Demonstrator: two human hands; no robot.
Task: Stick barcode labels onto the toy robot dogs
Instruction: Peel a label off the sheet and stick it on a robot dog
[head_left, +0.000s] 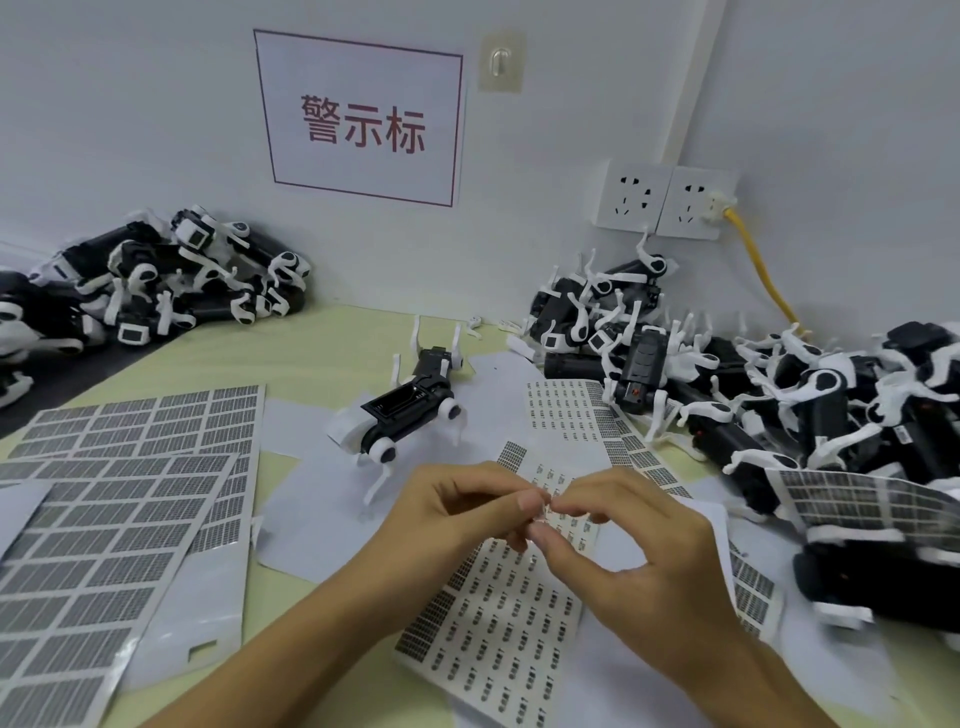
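One black-and-white toy robot dog (402, 410) lies on its back in the middle of the table, legs up, its open belly compartment facing me. In front of it my left hand (457, 512) and my right hand (631, 551) meet fingertip to fingertip, both pinching a tiny white barcode label (544, 510). Directly beneath my hands lies a label sheet (498, 618) with rows of small barcodes. The label is mostly hidden by my fingers.
Piles of toy robot dogs sit at the back left (171, 275) and along the right (779, 384). Large sheets of grey labels (104, 519) cover the left of the table, with more sheets (566, 405) at centre right. A yellow cable (763, 270) hangs from the wall socket.
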